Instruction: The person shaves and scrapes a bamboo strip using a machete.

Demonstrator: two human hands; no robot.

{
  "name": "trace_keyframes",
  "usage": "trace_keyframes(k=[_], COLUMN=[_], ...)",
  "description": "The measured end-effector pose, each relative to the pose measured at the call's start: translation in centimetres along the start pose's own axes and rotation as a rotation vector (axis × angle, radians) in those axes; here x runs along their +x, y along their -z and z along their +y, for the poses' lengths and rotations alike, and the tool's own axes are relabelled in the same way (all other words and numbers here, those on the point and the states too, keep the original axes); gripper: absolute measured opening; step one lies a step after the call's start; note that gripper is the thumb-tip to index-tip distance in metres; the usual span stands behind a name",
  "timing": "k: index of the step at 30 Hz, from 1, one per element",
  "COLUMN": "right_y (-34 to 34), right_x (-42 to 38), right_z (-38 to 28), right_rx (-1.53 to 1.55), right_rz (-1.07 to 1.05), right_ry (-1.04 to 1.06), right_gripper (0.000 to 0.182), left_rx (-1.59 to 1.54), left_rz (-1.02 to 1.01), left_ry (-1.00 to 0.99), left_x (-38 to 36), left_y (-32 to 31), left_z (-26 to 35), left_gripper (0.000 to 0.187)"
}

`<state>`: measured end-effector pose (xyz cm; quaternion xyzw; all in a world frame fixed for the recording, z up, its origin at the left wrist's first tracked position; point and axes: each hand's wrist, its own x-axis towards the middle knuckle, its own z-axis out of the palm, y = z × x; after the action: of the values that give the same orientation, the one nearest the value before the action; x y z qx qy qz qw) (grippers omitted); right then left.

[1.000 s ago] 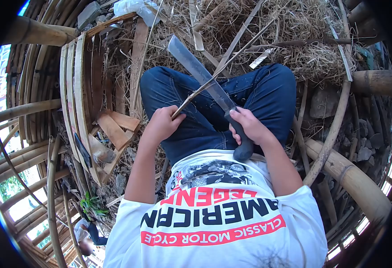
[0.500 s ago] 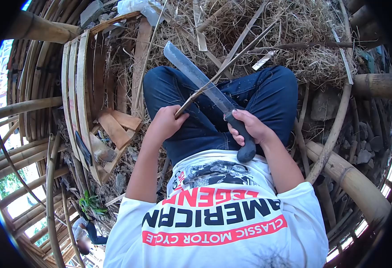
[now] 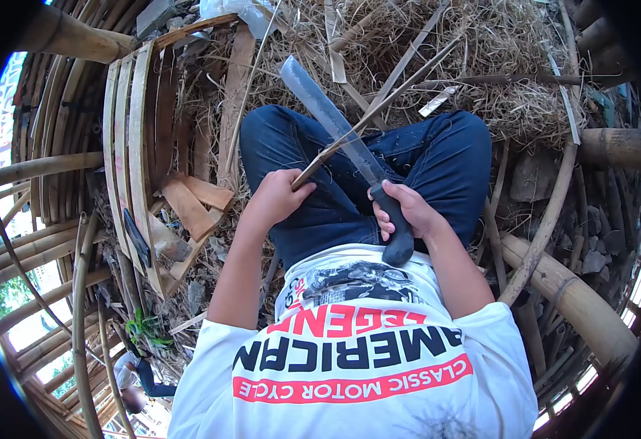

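My left hand (image 3: 285,196) is closed round the near end of a thin bamboo strip (image 3: 399,90), which slants up and to the right over my crossed legs. My right hand (image 3: 402,208) grips the black handle of a machete (image 3: 329,115). Its long grey blade points up and to the left, and it crosses the strip above my lap. Blade and strip meet at the crossing. Small pale shavings lie on my dark jeans (image 3: 437,157).
Dry fibres (image 3: 510,110) cover the ground ahead. Pale wooden slats (image 3: 139,139) and short wood pieces (image 3: 192,208) lie at the left, thick bamboo poles (image 3: 569,293) at the right. Another person (image 3: 141,377) is at the lower left. A plastic bag (image 3: 240,11) lies at the top.
The view has shifted slightly. The machete blade and the strip sit a little further right in the picture, with both hands keeping their holds.
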<state>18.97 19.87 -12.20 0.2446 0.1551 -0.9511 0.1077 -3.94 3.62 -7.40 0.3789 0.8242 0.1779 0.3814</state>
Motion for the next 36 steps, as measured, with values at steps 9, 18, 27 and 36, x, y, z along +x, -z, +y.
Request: trace_keyframes(k=[9, 18, 27, 36], right_y=[-0.2, 2.0, -2.5, -3.6], right_x=[0.4, 1.4, -2.4, -4.8], right_z=[-0.7, -0.3, 0.3, 1.9], right_rx=[-0.269, 0.066, -0.462, -0.849], right_rz=[0.050, -0.265, 0.510, 0.881], right_ry=[-0.122, -0.239, 0.295, 1.006], right_gripper=[0.025, 0.026, 0.016, 0.024], left_rx=[0.030, -0.010, -0.073, -0.484], left_rz=[-0.039, -0.046, -0.137, -0.523], left_ry=[0.055, 0.029, 0.137, 0.294], left_x=[0.0, 0.2, 1.2, -0.8], left_y=[0.3, 0.3, 0.9, 1.7], left_z=[0.4, 0.2, -0.2, 2.0], left_gripper=[0.029, 0.030, 0.031, 0.032])
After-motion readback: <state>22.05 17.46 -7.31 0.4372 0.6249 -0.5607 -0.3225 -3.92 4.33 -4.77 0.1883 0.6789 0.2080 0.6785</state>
